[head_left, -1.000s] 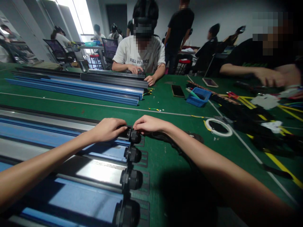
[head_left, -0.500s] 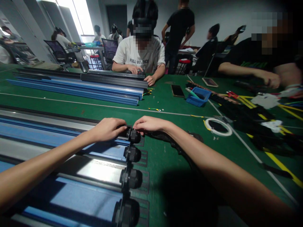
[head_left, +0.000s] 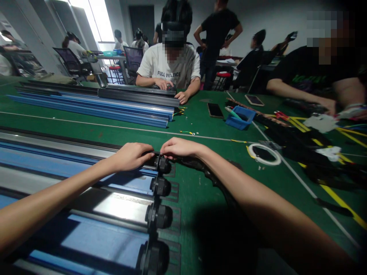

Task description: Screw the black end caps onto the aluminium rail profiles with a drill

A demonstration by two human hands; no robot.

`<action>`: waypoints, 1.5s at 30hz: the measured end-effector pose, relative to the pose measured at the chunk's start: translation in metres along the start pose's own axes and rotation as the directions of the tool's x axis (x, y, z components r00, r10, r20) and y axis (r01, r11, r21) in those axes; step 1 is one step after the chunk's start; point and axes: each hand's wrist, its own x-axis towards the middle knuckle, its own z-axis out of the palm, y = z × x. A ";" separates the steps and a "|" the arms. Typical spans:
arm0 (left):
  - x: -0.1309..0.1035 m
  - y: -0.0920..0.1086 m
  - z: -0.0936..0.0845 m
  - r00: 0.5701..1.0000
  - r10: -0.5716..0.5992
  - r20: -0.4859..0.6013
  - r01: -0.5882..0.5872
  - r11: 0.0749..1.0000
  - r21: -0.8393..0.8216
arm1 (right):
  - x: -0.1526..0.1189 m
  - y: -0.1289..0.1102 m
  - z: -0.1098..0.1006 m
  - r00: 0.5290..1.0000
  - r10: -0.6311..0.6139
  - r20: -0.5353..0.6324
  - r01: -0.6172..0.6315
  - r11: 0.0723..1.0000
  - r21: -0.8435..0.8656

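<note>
My left hand [head_left: 132, 156] is closed over the end of the farthest metal profile [head_left: 97, 151], its fingers by the black end plate [head_left: 157, 160]. On the other side of that plate my right hand [head_left: 181, 148] makes a pinch at the top edge. Whatever lies between its fingertips is too small to make out. Just below the fingertips, a black cable gland [head_left: 165, 166] sticks out of the plate. Nearer to me, several blue and silver profiles [head_left: 114, 208] lie side by side, with similar black glands [head_left: 162, 217] and slotted black tabs at their ends.
Across the green table [head_left: 197, 131] lie more blue profiles [head_left: 94, 109], beside a seated person [head_left: 172, 68]. A phone [head_left: 215, 110], a blue bin [head_left: 240, 117], and a white coil [head_left: 263, 153] stand to the right. Black sleeving [head_left: 304, 149] and a co-worker's arm [head_left: 304, 93] are farther right.
My right hand has shifted slightly up and left, so its fingertips sit closer to the end plate's top edge. My left hand stays almost where it was.
</note>
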 end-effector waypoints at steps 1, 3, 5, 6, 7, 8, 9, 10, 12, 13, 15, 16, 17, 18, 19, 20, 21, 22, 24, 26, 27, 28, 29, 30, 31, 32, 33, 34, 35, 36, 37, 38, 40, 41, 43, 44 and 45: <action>0.000 0.000 0.000 1.000 0.001 0.001 -0.001 1.000 -0.003 | 0.001 0.000 -0.001 1.000 -0.005 0.000 0.005 1.000 -0.028; 0.000 0.000 0.000 1.000 0.004 0.000 -0.004 1.000 -0.008 | 0.002 0.001 -0.002 1.000 -0.021 0.004 0.021 0.997 -0.076; -0.001 0.000 0.000 1.000 0.006 -0.002 -0.006 1.000 -0.013 | 0.002 0.002 -0.002 0.999 -0.037 0.012 0.038 0.994 -0.103; -0.001 0.000 0.000 1.000 0.006 -0.003 -0.006 1.000 -0.018 | 0.001 0.003 -0.003 0.999 -0.043 0.017 0.044 0.993 -0.110; -0.001 -0.001 0.000 1.000 0.007 -0.004 -0.007 1.000 -0.022 | 0.001 0.004 -0.003 0.999 -0.046 0.023 0.049 0.992 -0.116; -0.001 -0.001 0.000 1.000 0.007 -0.004 -0.007 1.000 -0.026 | 0.001 0.005 -0.002 0.998 -0.049 0.027 0.052 0.991 -0.123; -0.001 -0.001 0.000 1.000 0.007 -0.003 -0.007 1.000 -0.027 | 0.000 0.005 -0.002 0.998 -0.049 0.031 0.053 0.990 -0.129; -0.001 -0.001 0.000 1.000 0.006 0.000 -0.006 1.000 -0.027 | 0.000 0.005 -0.002 0.998 -0.050 0.034 0.054 0.989 -0.136; -0.002 -0.001 0.000 1.000 0.006 0.005 -0.006 1.000 -0.028 | -0.001 0.006 -0.002 0.998 -0.052 0.037 0.057 0.987 -0.148; -0.002 -0.001 0.000 1.000 0.005 0.007 -0.004 1.000 -0.029 | -0.001 0.007 -0.003 0.998 -0.055 0.036 0.060 0.986 -0.156; -0.002 -0.002 -0.001 1.000 0.000 0.008 0.000 0.999 -0.036 | -0.003 0.009 -0.007 0.998 -0.066 0.024 0.070 0.981 -0.183; -0.002 -0.002 -0.001 1.000 -0.004 0.010 0.005 0.999 -0.040 | -0.004 0.011 -0.010 0.997 -0.075 0.007 0.075 0.976 -0.206; -0.002 -0.002 -0.002 1.000 -0.010 0.012 0.011 0.999 -0.041 | -0.006 0.013 -0.013 0.996 -0.087 -0.017 0.081 0.969 -0.233; -0.003 -0.001 -0.002 1.000 -0.014 0.016 0.015 0.999 -0.043 | -0.008 0.016 -0.015 0.994 -0.101 -0.047 0.085 0.961 -0.265; -0.003 -0.001 -0.003 1.000 -0.013 0.017 0.014 0.999 -0.050 | -0.011 0.018 -0.017 0.990 -0.116 -0.080 0.087 0.951 -0.297; -0.003 -0.001 -0.004 1.000 -0.004 0.009 0.005 0.998 -0.063 | -0.014 0.019 -0.019 0.985 -0.130 -0.111 0.087 0.940 -0.329; -0.004 0.000 -0.004 1.000 0.014 -0.006 -0.015 0.997 -0.081 | -0.016 0.020 -0.018 0.980 -0.143 -0.139 0.085 0.929 -0.360; -0.005 0.002 -0.005 0.999 0.040 -0.028 -0.042 0.994 -0.099 | -0.019 0.020 -0.017 0.974 -0.155 -0.166 0.080 0.918 -0.389; -0.006 0.007 -0.005 0.993 0.085 -0.077 -0.094 0.988 -0.121 | -0.025 0.017 -0.012 0.957 -0.180 -0.229 0.063 0.894 -0.443; -0.008 0.014 -0.004 0.989 0.104 -0.106 -0.117 0.986 -0.121 | -0.029 0.010 -0.005 0.925 -0.238 -0.295 0.054 0.853 -0.519; -0.008 0.017 -0.003 0.988 0.108 -0.107 -0.121 0.986 -0.115 | -0.030 0.007 -0.002 0.910 -0.283 -0.304 0.061 0.816 -0.575; -0.009 0.021 -0.002 0.988 0.114 -0.104 -0.125 0.986 -0.107 | -0.031 0.004 0.001 0.898 -0.331 -0.291 0.076 0.768 -0.636; -0.009 0.023 -0.001 0.988 0.120 -0.098 -0.130 0.987 -0.097 | -0.031 0.001 0.003 0.894 -0.369 -0.255 0.097 0.715 -0.692; -0.009 0.025 0.000 0.988 0.128 -0.090 -0.136 0.987 -0.086 | -0.030 0.000 0.004 0.897 -0.391 -0.207 0.120 0.665 -0.737; -0.009 0.026 0.001 0.988 0.134 -0.083 -0.140 0.987 -0.078 | -0.029 -0.001 0.005 0.906 -0.392 -0.159 0.138 0.630 -0.765; -0.009 0.027 0.001 0.987 0.136 -0.081 -0.143 0.987 -0.074 | -0.028 0.000 0.006 0.917 -0.379 -0.125 0.148 0.614 -0.775; -0.009 0.026 0.002 0.987 0.137 -0.082 -0.144 0.987 -0.075 | -0.026 0.001 0.007 0.926 -0.364 -0.104 0.152 0.610 -0.778; -0.009 0.026 0.002 0.987 0.138 -0.084 -0.145 0.986 -0.080 | -0.024 0.003 0.008 0.932 -0.352 -0.092 0.153 0.609 -0.778; -0.009 0.025 0.002 0.986 0.141 -0.085 -0.148 0.986 -0.083 | -0.022 0.005 0.009 0.935 -0.345 -0.086 0.153 0.609 -0.778; -0.008 0.024 0.003 0.986 0.144 -0.086 -0.151 0.985 -0.083 | -0.021 0.006 0.009 0.934 -0.348 -0.084 0.158 0.611 -0.776; -0.008 0.024 0.003 0.986 0.146 -0.086 -0.153 0.985 -0.082 | -0.020 0.008 0.010 0.931 -0.357 -0.083 0.167 0.614 -0.771; -0.008 0.023 0.003 0.986 0.147 -0.085 -0.153 0.985 -0.080 | -0.020 0.009 0.010 0.926 -0.367 -0.084 0.176 0.619 -0.766; -0.008 0.024 0.003 0.985 0.149 -0.083 -0.155 0.985 -0.075 | -0.020 0.010 0.011 0.918 -0.387 -0.091 0.189 0.626 -0.756; -0.008 0.024 0.002 0.985 0.152 -0.084 -0.158 0.985 -0.071 | -0.020 0.010 0.010 0.911 -0.400 -0.102 0.193 0.632 -0.750; -0.009 0.024 0.003 0.983 0.159 -0.087 -0.165 0.984 -0.063 | -0.019 0.010 0.008 0.887 -0.432 -0.165 0.197 0.676 -0.710; -0.009 0.024 0.003 0.983 0.162 -0.088 -0.167 0.984 -0.060 | -0.018 0.010 0.006 0.868 -0.444 -0.225 0.195 0.719 -0.667; -0.010 0.024 0.003 0.983 0.162 -0.089 -0.168 0.984 -0.057 | -0.017 0.011 0.004 0.846 -0.440 -0.301 0.186 0.772 -0.608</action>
